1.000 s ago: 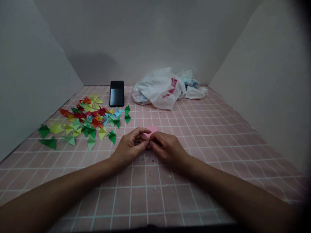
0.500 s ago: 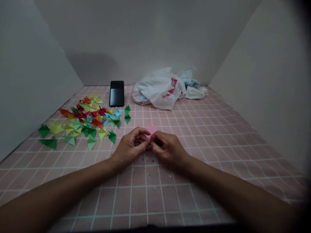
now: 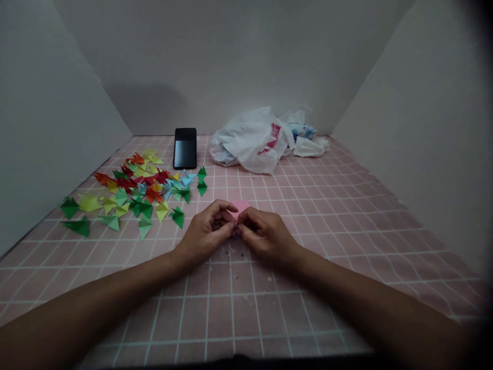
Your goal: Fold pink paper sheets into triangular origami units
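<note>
A small piece of pink paper [image 3: 240, 206] shows between my two hands, near the middle of the table. My left hand [image 3: 211, 226] pinches its near left side, thumb and fingertips curled inward. From the right, my right hand [image 3: 265, 231] grips it with thumb and index finger, so the fingertips of both hands almost touch. The paper's lower part is hidden behind the fingers, and its folds are too small to make out. To the left of my left hand lies the nearest folded green paper piece [image 3: 177, 217].
Many folded paper pieces [image 3: 140, 207] in green, yellow, red, orange and blue spread over the left side. A black phone [image 3: 185, 149] lies behind them. White plastic bags [image 3: 250, 141] sit at the back. Pale walls enclose the pink checked tablecloth [image 3: 339, 303], with small crumbs near my hands.
My fingers have shifted very slightly around the pink paper, both hands still holding it in the same place. Everything else stays as it was.
</note>
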`<state>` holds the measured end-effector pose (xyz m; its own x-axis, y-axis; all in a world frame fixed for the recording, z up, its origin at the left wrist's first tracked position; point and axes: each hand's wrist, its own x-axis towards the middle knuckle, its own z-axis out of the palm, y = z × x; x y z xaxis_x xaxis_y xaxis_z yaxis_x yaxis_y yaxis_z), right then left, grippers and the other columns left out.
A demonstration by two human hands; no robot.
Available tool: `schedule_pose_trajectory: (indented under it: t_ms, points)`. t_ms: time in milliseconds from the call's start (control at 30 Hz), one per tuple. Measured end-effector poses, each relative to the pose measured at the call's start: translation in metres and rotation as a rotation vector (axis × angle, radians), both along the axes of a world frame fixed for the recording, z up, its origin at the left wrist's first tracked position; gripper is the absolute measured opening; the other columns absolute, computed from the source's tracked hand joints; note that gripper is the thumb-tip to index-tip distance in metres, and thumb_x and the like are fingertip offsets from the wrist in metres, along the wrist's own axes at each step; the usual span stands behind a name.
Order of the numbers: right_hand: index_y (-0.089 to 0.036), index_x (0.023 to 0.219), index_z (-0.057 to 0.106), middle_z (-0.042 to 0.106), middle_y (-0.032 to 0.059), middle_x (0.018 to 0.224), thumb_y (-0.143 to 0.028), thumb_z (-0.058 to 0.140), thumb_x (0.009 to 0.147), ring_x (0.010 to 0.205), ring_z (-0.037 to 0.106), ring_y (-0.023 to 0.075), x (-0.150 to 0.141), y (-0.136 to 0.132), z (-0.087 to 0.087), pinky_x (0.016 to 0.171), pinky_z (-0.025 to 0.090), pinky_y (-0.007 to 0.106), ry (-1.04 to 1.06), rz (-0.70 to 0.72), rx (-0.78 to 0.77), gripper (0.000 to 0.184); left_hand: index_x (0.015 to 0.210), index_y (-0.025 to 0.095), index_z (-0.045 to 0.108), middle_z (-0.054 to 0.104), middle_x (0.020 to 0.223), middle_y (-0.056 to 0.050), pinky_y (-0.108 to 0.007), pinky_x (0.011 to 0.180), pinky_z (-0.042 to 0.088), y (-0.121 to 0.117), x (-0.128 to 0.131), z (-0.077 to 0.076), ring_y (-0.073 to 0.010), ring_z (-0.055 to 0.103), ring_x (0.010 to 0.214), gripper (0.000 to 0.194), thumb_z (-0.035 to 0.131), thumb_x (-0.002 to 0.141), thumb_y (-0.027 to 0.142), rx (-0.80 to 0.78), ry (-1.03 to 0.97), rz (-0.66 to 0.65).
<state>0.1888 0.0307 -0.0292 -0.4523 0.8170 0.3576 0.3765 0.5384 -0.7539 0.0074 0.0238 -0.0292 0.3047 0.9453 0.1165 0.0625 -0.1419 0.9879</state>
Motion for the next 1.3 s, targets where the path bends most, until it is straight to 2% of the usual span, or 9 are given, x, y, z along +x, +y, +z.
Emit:
schedule_pose_trajectory:
  t_ms: [300, 600, 733, 933, 1033, 1133, 1300]
  points:
    - [-0.018, 0.077, 0.054, 0.058, -0.0002, 0.068, -0.014, 0.054, 0.087, 0.06, 0.051, 0.0112, 0.0, 0.0, 0.0, 0.058, 0.039, 0.026, 0.004, 0.012, -0.005, 0.01, 0.107, 0.02, 0.054, 0.063, 0.078, 0.002, -0.024, 0.065, 0.048, 0.0, -0.002, -0.004, -0.0113, 0.06, 0.07, 0.023, 0.059, 0.085, 0.018, 0.074, 0.088, 0.001]
    - [-0.019, 0.076, 0.054, 0.058, -0.0002, 0.067, -0.013, 0.053, 0.084, 0.059, 0.05, 0.0109, -0.001, 0.0, -0.003, 0.057, 0.038, 0.026, 0.009, -0.012, -0.034, 0.01, 0.108, 0.019, 0.052, 0.061, 0.078, 0.001, -0.024, 0.064, 0.046, -0.001, -0.001, -0.003, -0.0119, 0.059, 0.07, 0.024, 0.057, 0.085, 0.017, 0.075, 0.092, -0.014]
    - [-0.018, 0.075, 0.053, 0.058, 0.0002, 0.068, -0.013, 0.052, 0.082, 0.059, 0.05, 0.0112, -0.001, 0.0, -0.004, 0.056, 0.038, 0.026, 0.022, -0.016, -0.037, 0.009, 0.11, 0.02, 0.053, 0.062, 0.085, -0.001, -0.025, 0.068, 0.047, -0.002, -0.001, 0.0, -0.0128, 0.06, 0.076, 0.025, 0.059, 0.087, 0.02, 0.062, 0.097, -0.025]
    - [-0.018, 0.075, 0.055, 0.057, -0.001, 0.066, -0.012, 0.051, 0.081, 0.058, 0.048, 0.0105, -0.002, -0.002, -0.003, 0.056, 0.036, 0.025, 0.04, -0.001, -0.047, 0.009, 0.109, 0.02, 0.053, 0.062, 0.083, 0.0, -0.025, 0.066, 0.046, -0.001, -0.002, -0.002, -0.0126, 0.06, 0.074, 0.023, 0.057, 0.086, 0.016, 0.088, 0.13, 0.003]
    - [-0.018, 0.074, 0.056, 0.056, -0.0021, 0.065, -0.013, 0.052, 0.08, 0.058, 0.048, 0.0101, -0.002, -0.002, 0.001, 0.054, 0.036, 0.024, 0.091, -0.025, -0.081, 0.009, 0.107, 0.021, 0.053, 0.061, 0.08, 0.002, -0.025, 0.065, 0.045, 0.0, -0.004, -0.004, -0.0121, 0.058, 0.071, 0.025, 0.058, 0.084, 0.014, 0.122, 0.172, 0.06]
    - [-0.019, 0.071, 0.055, 0.054, -0.0031, 0.063, -0.015, 0.054, 0.077, 0.057, 0.048, 0.0098, -0.002, 0.0, 0.004, 0.053, 0.036, 0.024, 0.177, -0.086, -0.171, 0.007, 0.104, 0.022, 0.054, 0.056, 0.076, 0.004, -0.023, 0.061, 0.042, 0.001, -0.006, -0.004, -0.0108, 0.054, 0.067, 0.025, 0.056, 0.081, 0.011, 0.144, 0.2, 0.121]
    - [-0.02, 0.072, 0.054, 0.055, -0.0049, 0.055, -0.019, 0.057, 0.072, 0.047, 0.051, 0.0113, -0.002, 0.008, 0.002, 0.047, 0.04, 0.024, 0.432, -0.131, -0.557, 0.003, 0.097, 0.021, 0.054, 0.052, 0.074, 0.004, -0.022, 0.057, 0.039, 0.005, -0.007, 0.001, -0.0106, 0.05, 0.064, 0.023, 0.055, 0.077, 0.01, 0.156, 0.2, 0.18]
